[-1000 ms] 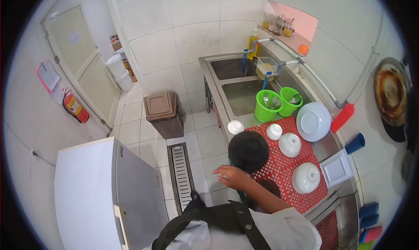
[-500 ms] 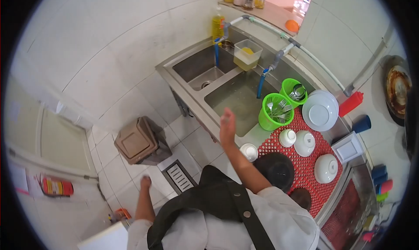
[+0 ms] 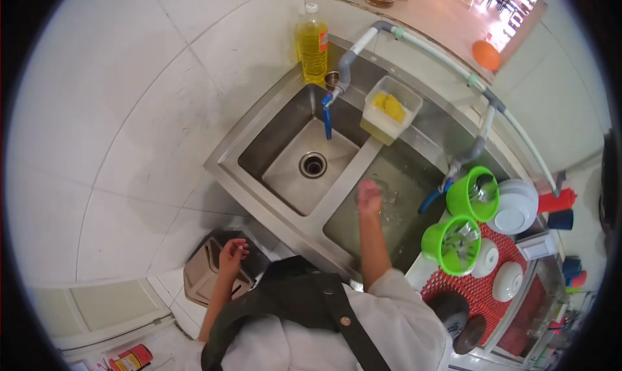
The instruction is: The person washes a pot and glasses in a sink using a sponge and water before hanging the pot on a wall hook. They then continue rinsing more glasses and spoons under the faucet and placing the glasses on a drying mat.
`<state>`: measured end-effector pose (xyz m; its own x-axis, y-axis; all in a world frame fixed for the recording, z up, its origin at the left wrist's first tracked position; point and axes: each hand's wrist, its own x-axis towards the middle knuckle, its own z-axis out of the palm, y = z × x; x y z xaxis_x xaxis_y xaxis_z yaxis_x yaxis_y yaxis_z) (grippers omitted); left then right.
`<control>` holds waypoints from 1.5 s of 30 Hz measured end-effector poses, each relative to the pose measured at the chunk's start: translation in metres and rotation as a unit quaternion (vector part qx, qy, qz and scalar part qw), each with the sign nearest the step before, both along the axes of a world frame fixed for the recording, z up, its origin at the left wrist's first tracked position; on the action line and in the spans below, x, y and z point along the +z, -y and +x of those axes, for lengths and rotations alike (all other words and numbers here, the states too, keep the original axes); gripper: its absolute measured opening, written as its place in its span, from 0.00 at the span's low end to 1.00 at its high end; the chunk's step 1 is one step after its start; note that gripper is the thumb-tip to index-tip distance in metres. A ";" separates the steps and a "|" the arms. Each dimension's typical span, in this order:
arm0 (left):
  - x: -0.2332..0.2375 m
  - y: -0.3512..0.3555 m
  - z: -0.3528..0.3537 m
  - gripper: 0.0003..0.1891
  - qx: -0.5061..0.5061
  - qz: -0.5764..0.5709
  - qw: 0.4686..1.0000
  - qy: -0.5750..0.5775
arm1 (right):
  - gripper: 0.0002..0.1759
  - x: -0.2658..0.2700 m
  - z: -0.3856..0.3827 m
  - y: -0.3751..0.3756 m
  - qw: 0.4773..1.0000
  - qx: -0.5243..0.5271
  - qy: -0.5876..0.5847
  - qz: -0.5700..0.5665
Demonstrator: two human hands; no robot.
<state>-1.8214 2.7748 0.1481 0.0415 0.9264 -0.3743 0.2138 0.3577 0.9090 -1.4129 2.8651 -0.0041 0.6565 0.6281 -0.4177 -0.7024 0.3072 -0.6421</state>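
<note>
In the head view, the person's right hand (image 3: pixel 369 198) is over the filled basin (image 3: pixel 408 235) of a steel sink. Its fingers look close together, but blur hides their exact pose, and I cannot tell whether they touch the water. Clear, glinting shapes show in the water just beside it, too indistinct to name.

The left hand (image 3: pixel 233 256) is above a brown bin (image 3: pixel 217 274) in front of the sink, its fingers loosely curled and slightly apart.

The filled basin lies beside a second basin (image 3: pixel 285 177), whose drain (image 3: pixel 313 165) shows under a blue tap (image 3: pixel 327 118). At the back, between the basins, stands a clear tub (image 3: pixel 382 130) with a yellow sponge (image 3: pixel 390 107) in it. A bottle (image 3: pixel 314 50) of yellow liquid stands in the far corner. On the filled basin's other side are two green cups (image 3: pixel 433 243) of cutlery, stacked plates (image 3: pixel 515 210), and white bowls (image 3: pixel 508 281) on a red mat (image 3: pixel 468 288).
</note>
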 end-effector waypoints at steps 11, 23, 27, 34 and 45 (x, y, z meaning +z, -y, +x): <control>0.030 -0.239 0.117 0.06 -0.234 0.095 0.961 0.116 | 0.17 0.150 -0.021 -0.020 0.880 0.251 0.351 -0.202; 0.117 -0.407 0.206 0.03 -0.202 0.227 0.897 0.321 | 0.24 0.389 0.007 -0.192 0.625 0.030 0.759 -0.177; 0.148 -0.422 0.196 0.03 -0.217 0.236 0.886 0.335 | 0.26 0.455 0.100 -0.294 0.595 -0.108 0.780 -0.160; 0.120 -0.420 0.168 0.02 -0.216 0.190 0.894 0.342 | 0.29 0.438 0.241 -0.402 0.718 -0.094 0.665 -0.181; 0.102 -0.428 0.181 0.02 -0.174 0.161 0.922 0.305 | 0.03 0.421 0.253 -0.421 0.895 -0.006 0.446 0.014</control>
